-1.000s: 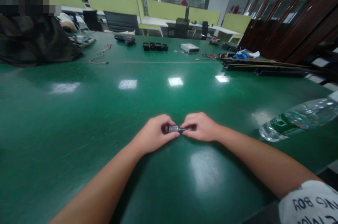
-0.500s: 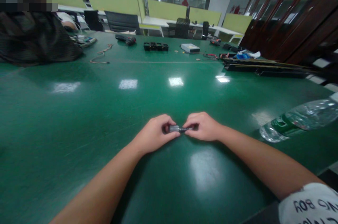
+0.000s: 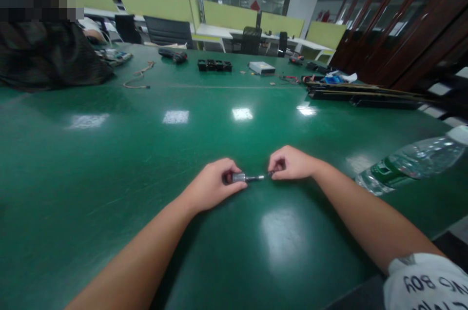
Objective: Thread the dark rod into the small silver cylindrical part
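Note:
My left hand (image 3: 214, 183) pinches a small grey cylinder (image 3: 239, 178) between thumb and fingers, low over the green table. From the cylinder's right end a thin shiny metal rod (image 3: 255, 178) points to the right. My right hand (image 3: 290, 164) is closed just beyond the rod's tip, a short gap away. At its fingertips is a small dark piece (image 3: 270, 174), too small and blurred to name. The fingers partly hide both the cylinder and the dark piece.
On the right of the green table (image 3: 109, 164) a clear plastic bottle (image 3: 413, 164) lies near my right forearm. Farther back are a cable (image 3: 135, 86), a black block (image 3: 214, 65), a silver box (image 3: 262, 67) and long dark strips (image 3: 340, 91). A dark bag (image 3: 51, 56) stands back left.
My right hand has moved right and slightly up, away from the cylinder. A dark section that was around the rod is gone from it, leaving it bare. My left hand has barely moved.

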{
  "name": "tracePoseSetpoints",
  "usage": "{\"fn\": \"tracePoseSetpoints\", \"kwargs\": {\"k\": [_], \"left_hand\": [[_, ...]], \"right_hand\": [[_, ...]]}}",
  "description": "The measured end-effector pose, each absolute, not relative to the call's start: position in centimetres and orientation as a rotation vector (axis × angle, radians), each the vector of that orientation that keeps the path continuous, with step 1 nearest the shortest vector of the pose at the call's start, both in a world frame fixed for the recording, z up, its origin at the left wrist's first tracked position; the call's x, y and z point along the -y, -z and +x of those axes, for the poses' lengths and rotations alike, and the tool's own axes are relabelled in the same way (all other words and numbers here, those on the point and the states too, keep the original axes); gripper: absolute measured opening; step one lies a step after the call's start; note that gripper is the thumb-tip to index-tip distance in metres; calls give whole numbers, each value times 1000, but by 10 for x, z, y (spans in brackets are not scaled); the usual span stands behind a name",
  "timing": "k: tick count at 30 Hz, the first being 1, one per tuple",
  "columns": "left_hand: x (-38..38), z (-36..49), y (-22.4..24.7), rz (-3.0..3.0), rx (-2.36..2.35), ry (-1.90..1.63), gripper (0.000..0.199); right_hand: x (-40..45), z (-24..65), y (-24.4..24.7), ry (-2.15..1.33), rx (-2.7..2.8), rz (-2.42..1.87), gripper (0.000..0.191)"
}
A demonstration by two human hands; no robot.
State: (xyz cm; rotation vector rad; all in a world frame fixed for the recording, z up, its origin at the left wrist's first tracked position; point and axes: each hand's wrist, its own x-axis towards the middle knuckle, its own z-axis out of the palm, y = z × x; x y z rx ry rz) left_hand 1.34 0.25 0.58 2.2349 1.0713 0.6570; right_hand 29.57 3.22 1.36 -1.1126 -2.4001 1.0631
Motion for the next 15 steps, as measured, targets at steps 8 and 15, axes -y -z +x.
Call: {"fn": "tracePoseSetpoints", "kwargs": {"k": [8, 15], "left_hand": [[-2, 14, -6, 2219, -1096, -645, 24], [-1, 14, -6, 2248, -1096, -683, 28]], "right_hand": [[-30, 285, -10, -1057, 2415, -1052, 19], [-14, 253, 0, -842, 2270, -1077, 18]]}}
